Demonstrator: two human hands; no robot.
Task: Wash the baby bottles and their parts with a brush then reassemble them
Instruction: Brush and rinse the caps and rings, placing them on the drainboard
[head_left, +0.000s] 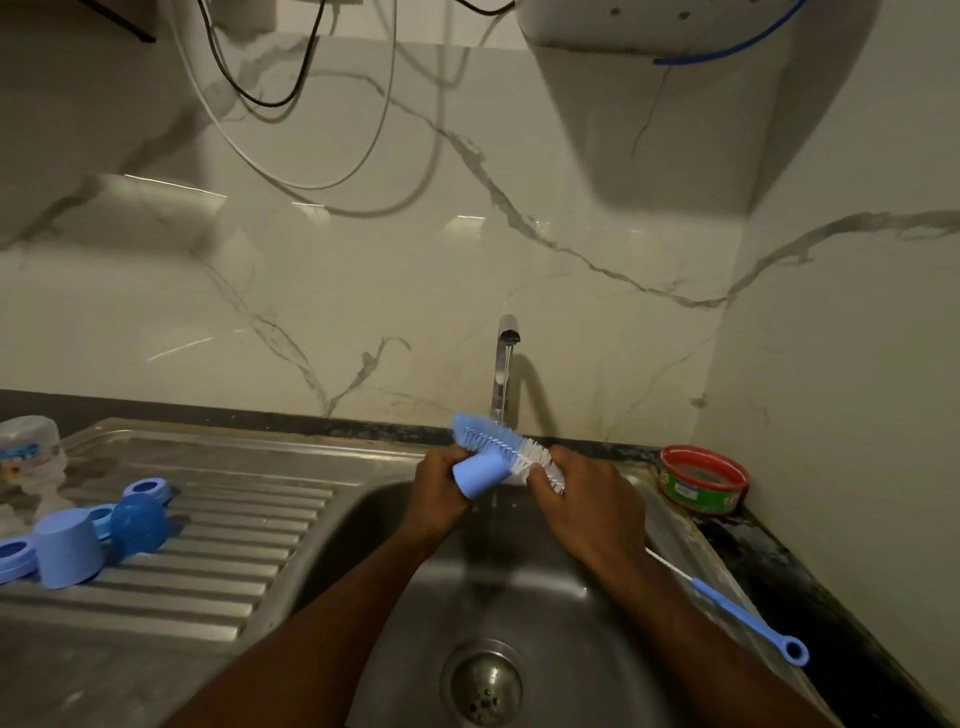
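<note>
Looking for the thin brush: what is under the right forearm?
The thin brush lies on the sink rim, its handle with end loop showing. The right forearm covers its bristle end.

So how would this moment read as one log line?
left hand grips blue cap | right hand scrubs with bottle brush | over sink | tap running

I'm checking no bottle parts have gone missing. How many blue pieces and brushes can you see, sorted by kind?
Blue caps: 2, one gripped by the left hand, one on the drainboard
Blue collar rings: 3
Blue dome cover: 1
Brushes: 2, the big one held by the right hand, a thin one on the sink edge
Total: 8
</note>
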